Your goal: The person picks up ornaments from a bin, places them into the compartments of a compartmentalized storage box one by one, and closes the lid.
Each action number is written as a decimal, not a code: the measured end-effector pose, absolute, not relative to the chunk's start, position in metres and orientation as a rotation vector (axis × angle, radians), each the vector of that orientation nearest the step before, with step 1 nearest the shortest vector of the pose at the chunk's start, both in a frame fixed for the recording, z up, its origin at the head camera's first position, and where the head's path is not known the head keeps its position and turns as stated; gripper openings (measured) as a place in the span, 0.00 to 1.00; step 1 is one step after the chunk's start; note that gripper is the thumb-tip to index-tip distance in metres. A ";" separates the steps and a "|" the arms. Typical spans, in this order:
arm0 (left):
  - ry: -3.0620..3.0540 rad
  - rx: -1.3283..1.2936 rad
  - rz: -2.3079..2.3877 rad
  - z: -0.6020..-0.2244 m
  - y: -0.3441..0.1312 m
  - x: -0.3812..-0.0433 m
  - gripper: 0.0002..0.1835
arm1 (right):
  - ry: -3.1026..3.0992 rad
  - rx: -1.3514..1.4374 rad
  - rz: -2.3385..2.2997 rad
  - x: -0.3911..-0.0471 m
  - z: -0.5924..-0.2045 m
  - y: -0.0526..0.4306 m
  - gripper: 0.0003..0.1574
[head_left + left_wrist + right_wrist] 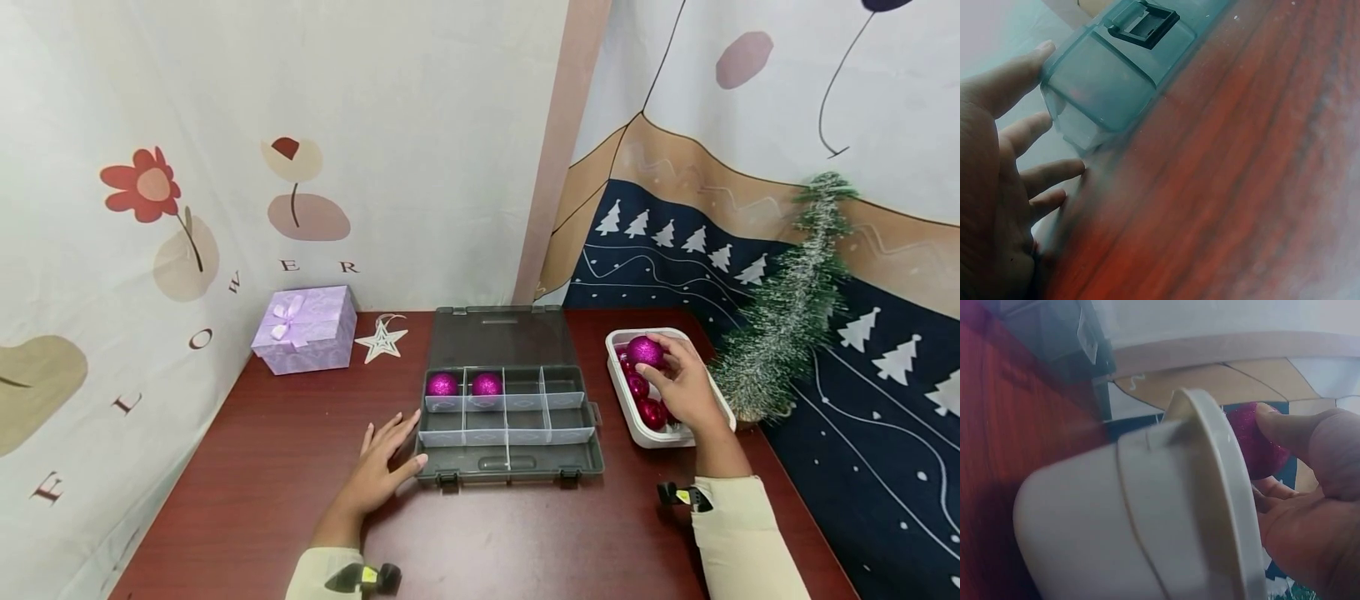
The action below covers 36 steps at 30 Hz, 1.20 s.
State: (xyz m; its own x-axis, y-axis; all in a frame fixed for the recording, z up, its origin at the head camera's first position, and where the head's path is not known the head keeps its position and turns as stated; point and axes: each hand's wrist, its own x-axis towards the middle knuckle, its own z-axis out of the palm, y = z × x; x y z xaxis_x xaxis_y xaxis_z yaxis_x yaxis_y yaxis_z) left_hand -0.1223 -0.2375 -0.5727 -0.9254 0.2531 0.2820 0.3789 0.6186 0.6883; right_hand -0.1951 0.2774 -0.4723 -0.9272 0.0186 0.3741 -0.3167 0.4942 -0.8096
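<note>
A grey see-through compartment box (462, 457) lies with its lid (495, 337) laid back. Two purple glitter baubles sit in its back row: one bauble (442, 385) in the leftmost cell, another bauble (487, 385) beside it. My left hand (378, 467) is at the box's left side, fingers spread and fairly straight, with the thumb at the front left corner (1063, 87). Over the white tub (637, 429), my right hand (684, 385) grips a purple glitter bauble (645, 352) between thumb and fingers. Shiny red-pink baubles (652, 412) lie in the tub below it.
A lilac gift box (307, 333) with a bow stands at the back left, a white star ornament (382, 339) next to it. Right behind the tub rises a small frosted tree (787, 317). Printed cloth (420, 167) hangs along the table's back and right edges.
</note>
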 end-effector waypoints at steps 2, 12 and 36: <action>-2.701 -0.522 -1.180 -0.571 -0.237 -0.122 0.39 | -2.421 0.270 1.407 -0.196 -0.470 0.273 0.34; -2.705 -0.521 -1.175 -0.570 -0.237 -0.123 0.39 | -2.518 0.383 1.257 -0.205 -0.469 0.251 0.34; -2.612 -0.559 -1.201 -0.580 -0.238 -0.123 0.38 | -2.726 0.626 1.231 -0.218 -0.463 0.197 0.34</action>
State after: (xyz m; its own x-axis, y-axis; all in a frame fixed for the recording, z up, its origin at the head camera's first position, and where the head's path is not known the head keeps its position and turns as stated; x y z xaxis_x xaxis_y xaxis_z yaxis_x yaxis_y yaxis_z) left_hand -0.1227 -0.2381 -0.5795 -0.9054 0.2495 0.3435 0.4232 0.5954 0.6830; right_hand -0.2178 0.1972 -0.4632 -0.9126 -0.3299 0.2415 -0.3993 0.5924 -0.6997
